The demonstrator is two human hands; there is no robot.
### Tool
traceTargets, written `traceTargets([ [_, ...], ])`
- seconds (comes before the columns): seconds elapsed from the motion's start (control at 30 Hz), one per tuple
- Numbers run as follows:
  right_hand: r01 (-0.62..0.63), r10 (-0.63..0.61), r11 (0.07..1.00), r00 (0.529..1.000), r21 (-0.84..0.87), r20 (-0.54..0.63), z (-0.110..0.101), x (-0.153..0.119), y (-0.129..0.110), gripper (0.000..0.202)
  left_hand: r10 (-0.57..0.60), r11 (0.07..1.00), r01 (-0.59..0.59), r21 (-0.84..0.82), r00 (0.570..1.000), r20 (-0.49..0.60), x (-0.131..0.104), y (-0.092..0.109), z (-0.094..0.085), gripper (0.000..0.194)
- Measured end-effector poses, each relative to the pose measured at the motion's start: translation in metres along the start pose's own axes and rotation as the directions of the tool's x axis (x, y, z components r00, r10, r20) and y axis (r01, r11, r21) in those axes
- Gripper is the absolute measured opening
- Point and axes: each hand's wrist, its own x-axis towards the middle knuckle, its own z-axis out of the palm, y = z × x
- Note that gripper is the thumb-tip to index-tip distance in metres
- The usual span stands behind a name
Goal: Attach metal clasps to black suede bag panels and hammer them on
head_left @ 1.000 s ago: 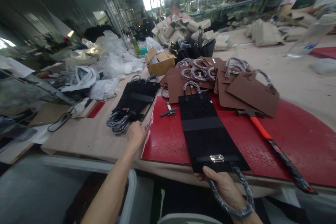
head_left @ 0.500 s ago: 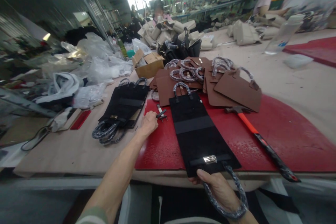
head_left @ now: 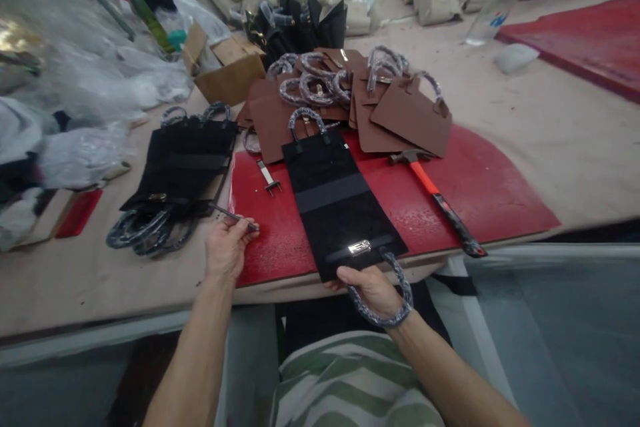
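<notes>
My right hand [head_left: 373,287] grips the near edge of a flat black bag panel [head_left: 345,203], thumb on top. The panel's near plastic-wrapped handle [head_left: 407,293] loops around my right wrist; another handle stands at its far end. A shiny metal clasp [head_left: 359,247] sits on a strap close to my thumb. My left hand [head_left: 227,247] pinches a thin dark strip-like piece [head_left: 235,215], its exact kind unclear, over the red board's left edge. Beyond that hand lies a small silvery pronged piece [head_left: 269,178].
Under the panel is a red board [head_left: 480,180], bearing a hammer [head_left: 425,180] with an orange and black handle. Black panels [head_left: 185,160] lie left, brown panels [head_left: 410,117] behind. A cardboard box [head_left: 230,77], plastic wrap [head_left: 100,80] and a clear bottle [head_left: 500,0] stand farther back.
My left hand has drawn back toward me, away from the silvery pronged piece, with the thin dark piece in its fingers. My right hand keeps hold of the panel. The view has tilted down.
</notes>
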Motion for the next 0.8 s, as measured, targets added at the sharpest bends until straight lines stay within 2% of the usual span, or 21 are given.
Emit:
traceTargets([
  [0.13,0.016,-0.016,1.000,1.000,0.006,-0.006,0.000,0.000,0.000,0.039,0.020,0.999,-0.020,0.045,1.000,-0.005,-0.015,-0.007,0.009,0.055],
  [0.23,0.032,-0.032,0.999,0.999,-0.001,0.007,0.000,0.000,0.000,0.040,0.054,0.994,-0.052,0.096,0.998,-0.026,-0.016,-0.009,0.008,0.054],
  [0.33,0.007,-0.007,1.000,1.000,-0.020,-0.003,0.000,0.000,-0.001,0.042,0.124,0.978,-0.107,0.178,0.988,-0.089,-0.008,-0.008,-0.002,0.050],
  [0.4,-0.014,0.014,0.999,1.000,-0.043,-0.016,-0.001,0.000,-0.001,0.044,0.169,0.946,-0.125,0.299,0.977,-0.129,0.003,-0.004,-0.015,0.044],
  [0.47,-0.019,0.018,0.998,1.000,-0.061,-0.021,-0.003,0.001,0.000,0.047,0.218,0.822,-0.103,0.560,0.965,-0.143,0.016,0.003,-0.031,0.038],
  [0.53,-0.018,0.016,0.997,1.000,-0.078,-0.017,-0.005,0.002,0.001,0.050,0.259,0.595,-0.047,0.802,0.956,-0.135,0.026,0.013,-0.044,0.034],
  [0.6,-0.008,0.008,0.995,1.000,-0.097,-0.007,-0.006,0.002,0.002,0.051,0.295,0.416,-0.006,0.910,0.947,-0.129,0.033,0.023,-0.050,0.031],
  [0.7,0.003,-0.004,0.993,1.000,-0.115,-0.009,-0.007,0.002,0.003,0.049,0.330,0.293,-0.008,0.956,0.939,-0.093,0.038,0.036,-0.035,0.032],
  [0.8,0.001,-0.002,0.989,1.000,-0.148,-0.007,-0.009,0.002,0.003,0.050,0.260,0.187,-0.044,0.981,0.966,-0.006,0.047,0.043,0.002,0.034],
])
